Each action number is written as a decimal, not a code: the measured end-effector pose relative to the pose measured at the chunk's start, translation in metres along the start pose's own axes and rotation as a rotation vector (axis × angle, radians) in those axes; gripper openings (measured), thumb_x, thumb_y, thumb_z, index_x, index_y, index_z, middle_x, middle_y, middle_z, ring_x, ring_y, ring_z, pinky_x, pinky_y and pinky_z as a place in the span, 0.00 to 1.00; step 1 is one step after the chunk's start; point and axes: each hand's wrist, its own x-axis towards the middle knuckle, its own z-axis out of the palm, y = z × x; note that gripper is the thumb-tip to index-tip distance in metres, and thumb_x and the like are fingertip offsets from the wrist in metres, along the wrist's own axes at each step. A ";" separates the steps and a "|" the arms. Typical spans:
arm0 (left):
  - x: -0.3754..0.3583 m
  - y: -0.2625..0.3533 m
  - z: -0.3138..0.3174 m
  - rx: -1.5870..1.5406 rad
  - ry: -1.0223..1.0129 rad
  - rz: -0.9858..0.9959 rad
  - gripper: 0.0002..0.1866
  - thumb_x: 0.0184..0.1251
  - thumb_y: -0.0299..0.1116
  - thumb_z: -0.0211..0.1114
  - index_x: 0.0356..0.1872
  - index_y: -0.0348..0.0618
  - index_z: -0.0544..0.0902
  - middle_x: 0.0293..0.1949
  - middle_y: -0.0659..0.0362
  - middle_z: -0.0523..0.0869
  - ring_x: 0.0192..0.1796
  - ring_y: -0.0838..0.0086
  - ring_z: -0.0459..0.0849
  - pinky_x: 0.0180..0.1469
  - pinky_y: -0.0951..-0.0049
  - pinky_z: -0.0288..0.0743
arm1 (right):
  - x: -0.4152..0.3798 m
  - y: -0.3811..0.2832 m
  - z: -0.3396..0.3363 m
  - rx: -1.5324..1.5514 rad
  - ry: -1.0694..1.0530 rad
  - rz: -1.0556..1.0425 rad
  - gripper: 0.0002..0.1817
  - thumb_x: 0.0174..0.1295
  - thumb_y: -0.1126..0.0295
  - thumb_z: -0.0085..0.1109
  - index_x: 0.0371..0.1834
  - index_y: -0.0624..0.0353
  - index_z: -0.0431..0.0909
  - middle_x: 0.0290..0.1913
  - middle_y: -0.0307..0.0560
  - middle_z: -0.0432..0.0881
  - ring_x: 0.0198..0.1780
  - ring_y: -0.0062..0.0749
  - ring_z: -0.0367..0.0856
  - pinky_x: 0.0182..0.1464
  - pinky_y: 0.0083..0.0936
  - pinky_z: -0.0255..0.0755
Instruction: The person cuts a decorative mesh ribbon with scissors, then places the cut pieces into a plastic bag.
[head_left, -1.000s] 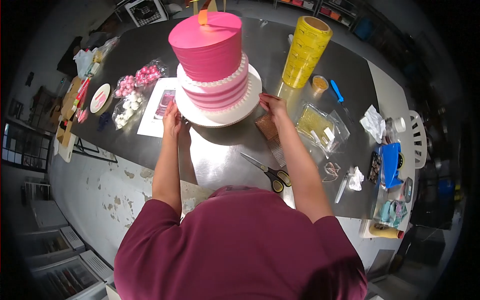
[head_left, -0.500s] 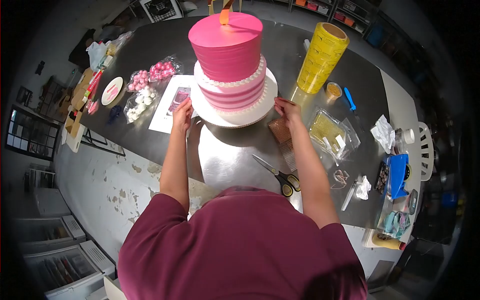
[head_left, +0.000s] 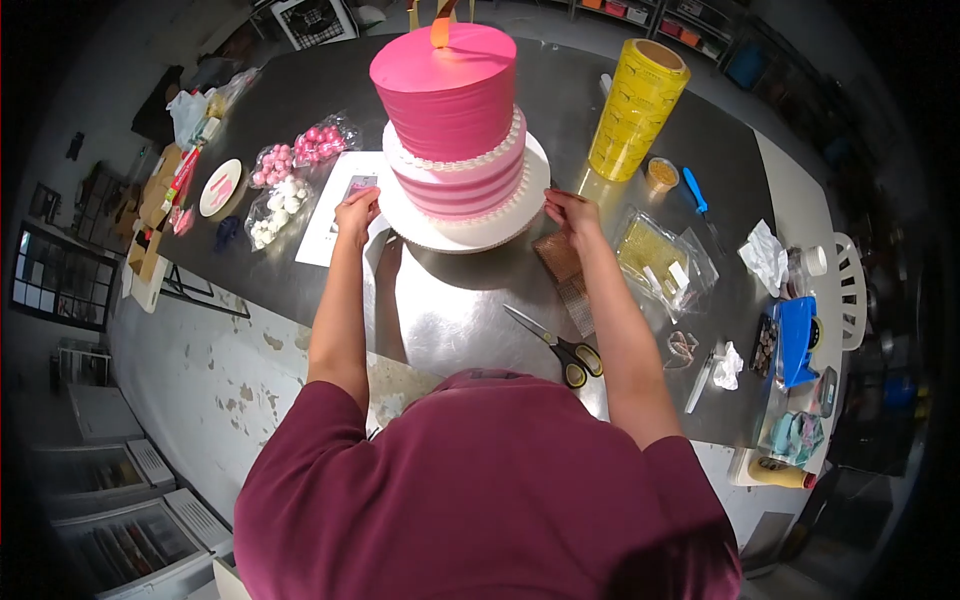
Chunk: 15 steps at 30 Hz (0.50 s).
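So the tall two-tier pink cake (head_left: 450, 115) is straight out in front of the person, between the two hands and a bit beyond them. Its long axis runs upright, with a gold topper (head_left: 441, 27) poking out of the top. Neither hand is clearly nearer: the left hand (head_left: 357, 214) is at the left side of the round white cake board (head_left: 440, 236), and the right hand (head_left: 574, 214) is at the right side, pretty much a mirror image.

Both hands are mostly closed, fingers curled in, and each has a bit of the board's rim between thumb and fingertips. Neither is touching the cake itself. The underside is hidden from up here, so I can't tell if the board is lifted or sitting on something.

As for the dark metal table (head_left: 450, 305), the cake is over its middle stretch, between the far edge and the near edge where the person stands. A printed sheet (head_left: 318, 235) lies just by the left hand, with bags of pink and white balls (head_left: 278, 212) further left. Copper-coloured mesh (head_left: 558, 258) is right by the right hand, black-handled scissors (head_left: 577, 362) are closer to the near edge, and a yellow roll of wrap (head_left: 638, 115) stands beyond the right hand.
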 end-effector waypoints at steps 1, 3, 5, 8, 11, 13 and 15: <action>0.001 0.000 0.001 -0.005 -0.001 -0.001 0.10 0.51 0.23 0.65 0.36 0.32 0.79 0.29 0.58 0.81 0.29 0.77 0.79 0.31 0.81 0.76 | 0.001 0.001 -0.001 -0.003 -0.015 -0.008 0.08 0.52 0.79 0.59 0.36 0.69 0.77 0.34 0.46 0.80 0.34 0.27 0.78 0.38 0.18 0.74; 0.000 0.001 0.002 -0.016 -0.002 -0.004 0.11 0.52 0.23 0.65 0.37 0.32 0.79 0.29 0.58 0.81 0.29 0.77 0.79 0.30 0.81 0.76 | 0.002 0.002 -0.002 -0.010 -0.017 -0.026 0.08 0.52 0.79 0.59 0.37 0.69 0.77 0.34 0.46 0.80 0.34 0.28 0.79 0.38 0.18 0.75; -0.002 0.003 0.002 -0.020 0.004 -0.024 0.11 0.52 0.22 0.64 0.38 0.32 0.78 0.30 0.58 0.81 0.29 0.77 0.79 0.30 0.81 0.76 | 0.001 0.002 0.001 -0.013 0.008 -0.045 0.09 0.52 0.79 0.59 0.37 0.70 0.77 0.35 0.47 0.81 0.35 0.28 0.79 0.39 0.18 0.75; -0.004 0.005 0.002 -0.032 0.004 -0.040 0.11 0.52 0.22 0.64 0.38 0.32 0.78 0.29 0.58 0.81 0.28 0.77 0.79 0.29 0.82 0.75 | 0.005 0.006 -0.003 -0.014 -0.006 -0.085 0.09 0.49 0.78 0.64 0.33 0.68 0.78 0.31 0.46 0.81 0.32 0.26 0.79 0.37 0.17 0.76; 0.004 0.002 -0.002 -0.013 -0.025 -0.042 0.10 0.52 0.21 0.64 0.37 0.33 0.79 0.28 0.59 0.80 0.27 0.78 0.78 0.28 0.82 0.75 | 0.001 0.005 -0.003 0.003 -0.028 -0.095 0.09 0.49 0.77 0.64 0.33 0.68 0.78 0.32 0.46 0.81 0.33 0.26 0.79 0.36 0.16 0.76; 0.006 0.002 -0.002 -0.013 -0.025 -0.041 0.09 0.52 0.21 0.64 0.36 0.33 0.79 0.28 0.60 0.80 0.27 0.78 0.77 0.28 0.82 0.75 | -0.003 0.002 -0.001 -0.008 -0.022 -0.066 0.09 0.50 0.78 0.62 0.35 0.69 0.77 0.33 0.46 0.81 0.34 0.26 0.79 0.38 0.18 0.75; 0.007 0.001 0.001 -0.040 0.001 -0.041 0.09 0.52 0.21 0.64 0.35 0.33 0.80 0.27 0.60 0.80 0.26 0.79 0.77 0.27 0.83 0.74 | -0.004 0.001 0.000 -0.008 -0.011 -0.032 0.09 0.51 0.79 0.60 0.36 0.69 0.77 0.33 0.46 0.81 0.34 0.27 0.79 0.39 0.18 0.75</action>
